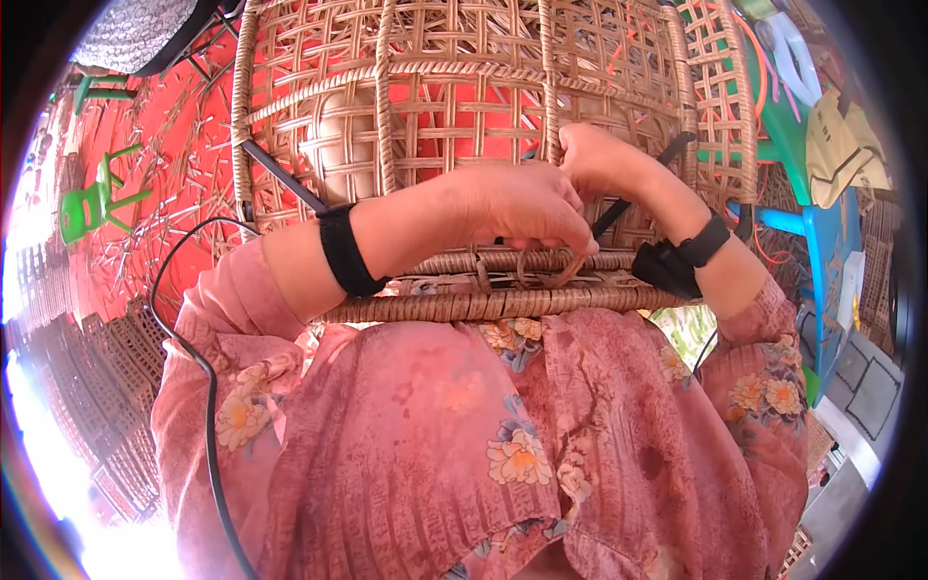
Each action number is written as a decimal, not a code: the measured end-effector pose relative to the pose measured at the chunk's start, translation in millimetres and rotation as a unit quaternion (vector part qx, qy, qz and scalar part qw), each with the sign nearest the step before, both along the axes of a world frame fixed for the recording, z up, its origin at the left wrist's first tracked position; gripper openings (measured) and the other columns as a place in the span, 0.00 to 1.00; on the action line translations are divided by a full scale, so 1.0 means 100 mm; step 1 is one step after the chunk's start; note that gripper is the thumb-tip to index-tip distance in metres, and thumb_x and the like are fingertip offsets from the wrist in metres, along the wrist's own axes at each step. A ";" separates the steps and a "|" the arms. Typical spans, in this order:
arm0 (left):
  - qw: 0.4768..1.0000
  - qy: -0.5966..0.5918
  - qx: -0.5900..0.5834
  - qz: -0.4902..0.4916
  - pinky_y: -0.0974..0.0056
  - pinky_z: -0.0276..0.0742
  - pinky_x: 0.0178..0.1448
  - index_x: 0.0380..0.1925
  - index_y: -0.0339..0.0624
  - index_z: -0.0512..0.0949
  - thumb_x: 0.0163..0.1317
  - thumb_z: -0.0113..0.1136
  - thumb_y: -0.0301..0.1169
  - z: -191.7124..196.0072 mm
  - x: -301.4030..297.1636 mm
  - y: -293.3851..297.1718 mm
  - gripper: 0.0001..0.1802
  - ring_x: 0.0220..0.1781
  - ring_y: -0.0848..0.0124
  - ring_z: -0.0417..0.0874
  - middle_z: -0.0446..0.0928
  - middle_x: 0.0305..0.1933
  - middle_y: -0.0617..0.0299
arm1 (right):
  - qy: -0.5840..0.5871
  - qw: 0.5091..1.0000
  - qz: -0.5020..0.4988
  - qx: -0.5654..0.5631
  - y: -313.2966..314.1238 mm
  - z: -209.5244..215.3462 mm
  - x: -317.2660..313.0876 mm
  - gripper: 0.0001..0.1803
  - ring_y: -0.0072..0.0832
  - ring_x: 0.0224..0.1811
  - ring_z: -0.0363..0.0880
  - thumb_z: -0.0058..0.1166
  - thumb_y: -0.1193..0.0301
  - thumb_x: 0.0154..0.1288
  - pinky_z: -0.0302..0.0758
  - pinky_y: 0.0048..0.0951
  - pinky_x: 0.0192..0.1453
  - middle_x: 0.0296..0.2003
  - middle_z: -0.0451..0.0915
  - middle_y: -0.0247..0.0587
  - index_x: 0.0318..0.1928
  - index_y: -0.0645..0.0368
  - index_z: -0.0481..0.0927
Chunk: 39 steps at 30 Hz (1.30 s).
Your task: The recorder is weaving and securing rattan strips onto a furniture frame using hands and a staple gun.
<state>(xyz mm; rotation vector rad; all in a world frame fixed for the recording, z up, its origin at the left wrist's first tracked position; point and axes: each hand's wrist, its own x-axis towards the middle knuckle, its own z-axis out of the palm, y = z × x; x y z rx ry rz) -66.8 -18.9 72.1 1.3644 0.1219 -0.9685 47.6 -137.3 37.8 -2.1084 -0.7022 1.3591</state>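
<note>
A large woven cane frame (pixel 464 70) with an open lattice and wrapped ribs stands up against my body. My left hand (pixel 532 205) reaches in from the left, closed, its fingertips curled down onto a thin cane strip (pixel 553 278) that loops near the wrapped near rim (pixel 464 307). Just beyond it, touching or nearly touching, my right hand (pixel 592 157) is closed beside an upright wrapped rib. What its fingers hold is hidden. Dark straps (pixel 280 174) cross the lattice, and I wear a black band on each wrist.
Cut cane scraps lie over the red floor covering (pixel 193 145) at the left, around a small green chair (pixel 92 203). On the right are a blue plastic chair (pixel 826 280) and a beige bag (pixel 841 150). A black cable (pixel 208 387) runs down my left side.
</note>
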 end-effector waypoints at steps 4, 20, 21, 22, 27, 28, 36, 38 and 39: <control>0.997 -0.034 -0.026 -0.067 0.75 0.61 0.20 0.23 0.40 0.77 0.57 0.59 0.39 0.11 0.05 0.08 0.13 0.18 0.81 0.68 0.69 0.17 0.70 | -0.012 0.999 0.036 0.038 -0.10 -0.17 0.06 0.17 0.22 0.20 0.74 0.66 0.74 0.37 0.70 0.24 0.21 0.20 0.77 0.40 0.27 0.67 0.74; 0.984 0.051 0.093 0.143 0.75 0.69 0.18 0.28 0.36 0.79 0.58 0.56 0.32 -0.63 0.08 0.08 0.10 0.18 0.79 0.78 0.80 0.24 0.60 | 0.048 0.998 0.041 0.016 -0.10 -0.07 0.09 0.13 0.23 0.27 0.76 0.61 0.85 0.34 0.73 0.27 0.29 0.23 0.79 0.39 0.27 0.67 0.75; 0.985 0.049 0.090 0.142 0.74 0.70 0.19 0.26 0.35 0.79 0.58 0.57 0.33 -0.65 0.09 0.06 0.11 0.18 0.78 0.78 0.80 0.23 0.59 | 0.062 0.997 0.047 0.012 -0.10 -0.07 0.09 0.15 0.25 0.28 0.77 0.59 0.86 0.36 0.74 0.27 0.30 0.25 0.78 0.40 0.30 0.67 0.73; 0.985 0.047 0.087 0.140 0.73 0.71 0.20 0.25 0.35 0.80 0.58 0.57 0.34 -0.66 0.10 0.04 0.12 0.18 0.77 0.79 0.81 0.22 0.59 | 0.077 0.996 0.053 0.008 -0.10 -0.07 0.10 0.17 0.27 0.29 0.78 0.57 0.87 0.38 0.74 0.27 0.30 0.26 0.77 0.42 0.34 0.68 0.72; 0.982 0.033 0.085 0.165 0.74 0.66 0.18 0.23 0.37 0.79 0.57 0.59 0.34 -0.70 0.10 0.02 0.11 0.14 0.78 0.74 0.79 0.20 0.61 | 0.034 0.994 0.087 -0.062 0.01 0.08 0.05 0.18 0.27 0.29 0.79 0.59 0.84 0.37 0.74 0.27 0.30 0.27 0.78 0.44 0.35 0.68 0.74; 0.983 0.027 0.082 0.164 0.75 0.65 0.17 0.23 0.37 0.78 0.58 0.59 0.34 -0.70 0.10 0.01 0.11 0.14 0.79 0.73 0.78 0.19 0.61 | 0.019 0.992 0.096 -0.085 0.05 0.11 0.03 0.18 0.27 0.28 0.78 0.60 0.83 0.36 0.74 0.28 0.30 0.27 0.79 0.44 0.34 0.68 0.75; 0.981 0.032 0.042 0.184 0.70 0.69 0.19 0.22 0.38 0.78 0.55 0.62 0.35 -0.80 0.08 0.02 0.11 0.16 0.77 0.75 0.78 0.19 0.63 | -0.023 0.974 0.132 -0.182 0.04 0.24 0.02 0.16 0.29 0.24 0.80 0.60 0.80 0.41 0.77 0.28 0.25 0.26 0.79 0.44 0.36 0.70 0.79; 0.981 0.023 0.046 0.185 0.70 0.70 0.19 0.22 0.38 0.78 0.55 0.63 0.34 -0.81 0.08 0.02 0.11 0.16 0.76 0.76 0.78 0.19 0.62 | 0.060 0.982 0.020 -0.179 -0.09 0.44 -0.10 0.19 0.28 0.24 0.80 0.59 0.80 0.43 0.77 0.26 0.25 0.25 0.79 0.44 0.40 0.71 0.77; 0.982 0.015 0.048 0.182 0.70 0.70 0.19 0.22 0.38 0.78 0.55 0.63 0.35 -0.81 0.08 0.02 0.12 0.16 0.76 0.76 0.78 0.19 0.62 | 0.067 0.980 -0.001 -0.186 -0.14 0.57 -0.14 0.20 0.28 0.24 0.79 0.57 0.80 0.44 0.76 0.26 0.25 0.25 0.79 0.43 0.42 0.71 0.76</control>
